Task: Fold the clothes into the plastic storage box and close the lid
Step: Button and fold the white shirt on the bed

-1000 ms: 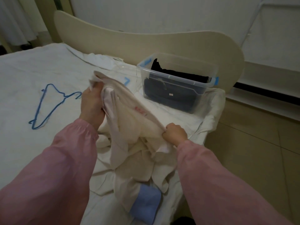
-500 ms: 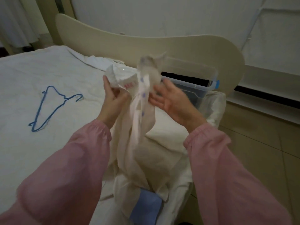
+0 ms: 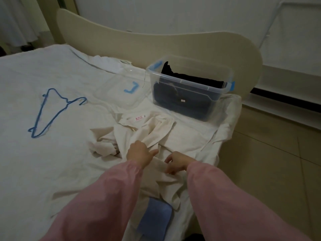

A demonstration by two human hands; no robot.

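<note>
Left hand and right hand rest on one shirt, fingers curled; grip unclear. Around: one box, one lid, one hanger, one blue cloth.

The bed, spread with a rumpled white sheet, carried a clear box at its corner by the headboard, with dark clothes inside. Just left of the box lay the clear lid, flat, with a blue clip. Well to the left of the box lay a blue hanger. In front of the box sprawled a crumpled cream shirt, label up. Farther in front of the box, at the bed's near edge, a blue cloth touched the shirt. Behind and left of the box a white garment lay bunched.
</note>
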